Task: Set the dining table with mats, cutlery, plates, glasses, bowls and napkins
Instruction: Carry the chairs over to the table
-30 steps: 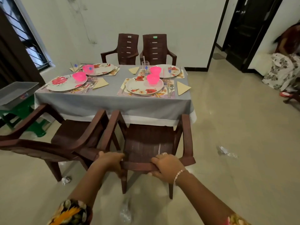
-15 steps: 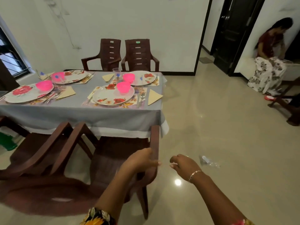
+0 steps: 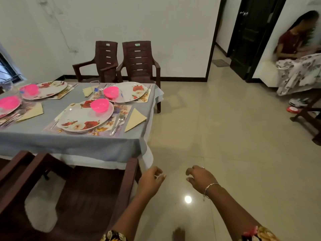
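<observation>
The pale tiled floor (image 3: 225, 136) fills the right of the room, with a dark door (image 3: 250, 32) in the far corner and a person (image 3: 295, 54) seated beside it. On the left stands the dining table (image 3: 73, 141) under a grey cloth, laid with four places. A brown plastic chair (image 3: 90, 197) is drawn up at its near side, and two matching chairs (image 3: 139, 61) stand together at the far side by the wall.

The nearest plate (image 3: 81, 119), floral, lies on a flowered mat (image 3: 97, 132) at the table's near right corner. Both hands hover over the floor just right of the near chair. The left hand (image 3: 151, 181) is beside the chair's right armrest, fingers loosely curled around nothing; I cannot tell whether it brushes the armrest. The right hand (image 3: 199, 178) hangs apart from it, fingers likewise slack and empty.

A pink bowl (image 3: 99, 105) sits on the far rim of the nearest plate. A yellow napkin (image 3: 134, 120), folded to a triangle, lies right of the mat. A spoon (image 3: 119, 121) lies on the mat between napkin and plate. What looks like a clear glass (image 3: 94, 85) stands, blurred, between the two far places. A thin bracelet (image 3: 209, 187) circles the right wrist.
</observation>
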A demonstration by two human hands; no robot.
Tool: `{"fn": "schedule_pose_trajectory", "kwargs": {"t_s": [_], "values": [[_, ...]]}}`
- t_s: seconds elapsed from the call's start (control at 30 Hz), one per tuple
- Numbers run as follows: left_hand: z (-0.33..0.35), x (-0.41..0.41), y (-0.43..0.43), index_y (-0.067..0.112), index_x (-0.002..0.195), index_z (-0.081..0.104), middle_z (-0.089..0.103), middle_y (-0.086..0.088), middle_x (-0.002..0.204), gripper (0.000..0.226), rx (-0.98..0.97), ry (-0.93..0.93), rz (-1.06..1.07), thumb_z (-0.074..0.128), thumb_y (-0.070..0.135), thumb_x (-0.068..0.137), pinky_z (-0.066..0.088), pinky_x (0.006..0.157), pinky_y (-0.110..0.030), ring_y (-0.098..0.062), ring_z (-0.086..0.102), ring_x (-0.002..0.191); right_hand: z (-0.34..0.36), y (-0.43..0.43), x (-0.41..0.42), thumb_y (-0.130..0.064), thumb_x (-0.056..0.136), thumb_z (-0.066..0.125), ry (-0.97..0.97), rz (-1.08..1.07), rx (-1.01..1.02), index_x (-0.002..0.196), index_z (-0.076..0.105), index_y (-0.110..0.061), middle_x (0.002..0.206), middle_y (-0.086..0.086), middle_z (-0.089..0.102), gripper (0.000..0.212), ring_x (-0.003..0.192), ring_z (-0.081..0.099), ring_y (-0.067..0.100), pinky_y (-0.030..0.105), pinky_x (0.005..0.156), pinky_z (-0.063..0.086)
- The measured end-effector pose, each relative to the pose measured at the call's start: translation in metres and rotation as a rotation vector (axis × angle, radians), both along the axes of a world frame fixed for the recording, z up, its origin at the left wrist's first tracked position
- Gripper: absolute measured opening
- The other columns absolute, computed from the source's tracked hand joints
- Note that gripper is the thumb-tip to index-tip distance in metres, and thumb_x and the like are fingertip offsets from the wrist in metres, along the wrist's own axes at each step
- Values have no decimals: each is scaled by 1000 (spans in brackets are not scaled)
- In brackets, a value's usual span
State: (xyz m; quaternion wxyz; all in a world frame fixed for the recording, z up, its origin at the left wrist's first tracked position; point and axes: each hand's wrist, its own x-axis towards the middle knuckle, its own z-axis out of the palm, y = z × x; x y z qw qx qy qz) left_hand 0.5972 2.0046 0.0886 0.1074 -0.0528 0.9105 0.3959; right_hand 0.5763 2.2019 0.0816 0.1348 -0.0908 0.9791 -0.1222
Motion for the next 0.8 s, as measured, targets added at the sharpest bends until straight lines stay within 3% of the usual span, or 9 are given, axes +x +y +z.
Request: {"fn": "schedule_pose_trajectory", "kwargs": {"t_s": [0.23,0.5,0.8], "values": [[-21,-151,28,16,110,58,60,2,111,26,-6,-28,52,55,34,92,39,76,-19,-12,57,101,-11,24,-169,-27,96,44,74,67,23,123,52,-21,121,0,52,29,115,49,20,26,87,42],[-20,-340,42,15,116,56,57,-1,120,32,-157,-59,3,52,35,92,37,83,-22,-14,53,110,-10,43,-362,-25,96,41,92,74,22,122,52,-20,122,0,50,28,115,47,20,28,89,43],[-38,-560,88,15,117,54,53,-2,123,34,-178,-61,-2,52,38,93,39,86,-24,-16,53,110,-37,82,-578,-26,97,39,132,154,30,123,50,-20,123,-1,50,29,115,47,19,27,87,42]]}}
